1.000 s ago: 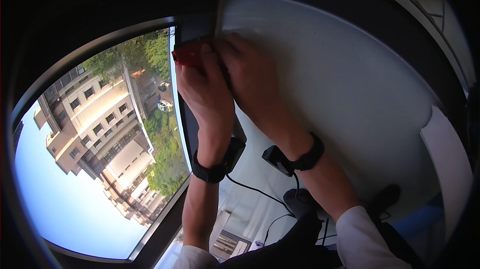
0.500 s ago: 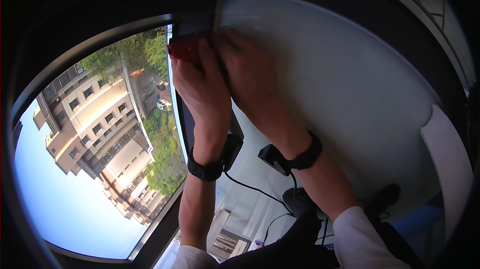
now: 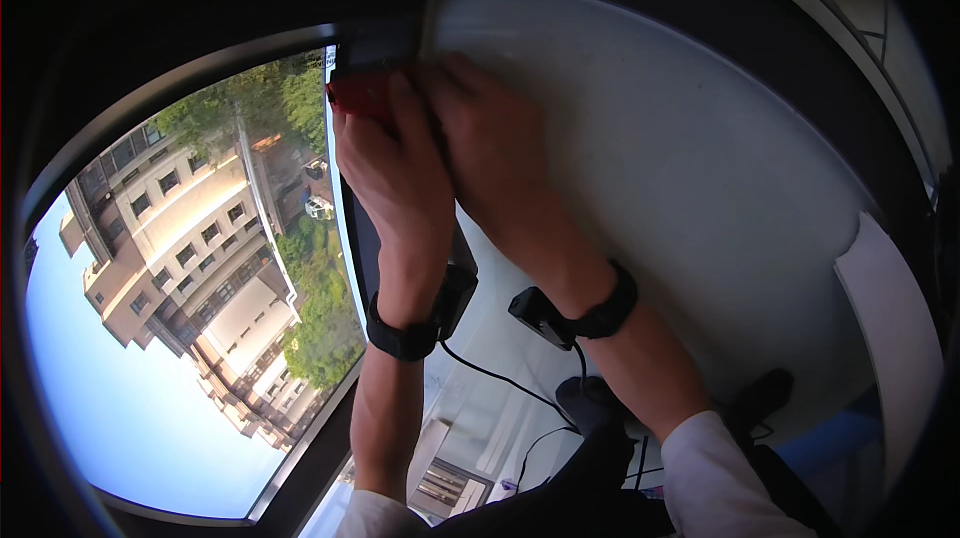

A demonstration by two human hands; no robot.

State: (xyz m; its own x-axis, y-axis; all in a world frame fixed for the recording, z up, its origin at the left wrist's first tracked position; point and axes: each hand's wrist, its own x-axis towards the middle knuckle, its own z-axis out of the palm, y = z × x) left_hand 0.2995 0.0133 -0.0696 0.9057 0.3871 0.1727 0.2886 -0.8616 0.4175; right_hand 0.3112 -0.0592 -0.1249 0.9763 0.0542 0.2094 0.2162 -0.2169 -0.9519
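Note:
A small red object [image 3: 362, 96], too dim to name, is gripped in my left hand [image 3: 398, 173]. Its fingers wrap round it, with the thumb lying along the near side. Against the left hand presses my right hand [image 3: 497, 133], its fingers bent and reaching toward the dark corner past the red object. Shadow hides those fingertips, and whether they hold anything cannot be made out. Both hands are at the dark frame [image 3: 362, 238] of a large screen [image 3: 200, 258], near its top right corner in view.
Black bands with small black boxes are on both wrists; one box [image 3: 540, 316] trails a cable [image 3: 505, 378]. A pale grey surface [image 3: 690, 158] spreads to the right. A white panel [image 3: 890, 308] stands at the far right. My dark shoes [image 3: 765, 393] show below.
The view has shifted slightly, so hands and screen appear a little further left. Both hands keep nearly the same pose, and the red object stays in my left hand.

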